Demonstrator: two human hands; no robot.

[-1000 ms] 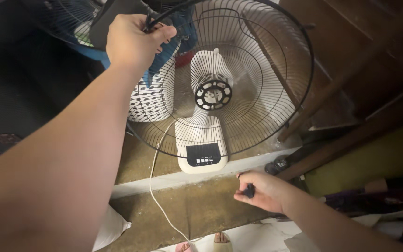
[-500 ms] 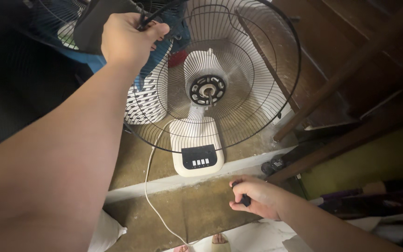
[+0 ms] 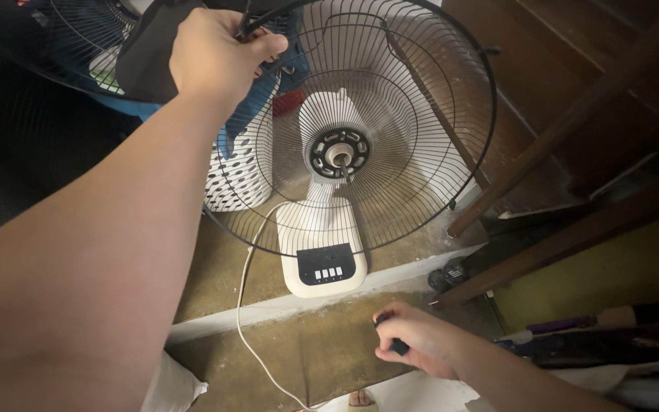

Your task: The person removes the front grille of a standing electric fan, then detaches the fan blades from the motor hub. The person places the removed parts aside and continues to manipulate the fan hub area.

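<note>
Hands: left grips one fan grille, right one small black part.

Left arm is stretched way out, forearm running up from the bottom left, wrist pretty much straight. Left hand sits up top with the back of it facing the camera, fingers curled into a tight fist-like grip and the thumb wrapped over the front, so it's clamped closed around something thin.

Right arm comes in low from the bottom right corner, only part of the forearm showing, wrist bent slightly inward. Right hand is down near the bottom edge, knuckles up, fingers bunched together and pinched closed on a small dark piece that pokes out under them. The two hands are well apart, left high, right low.
</note>
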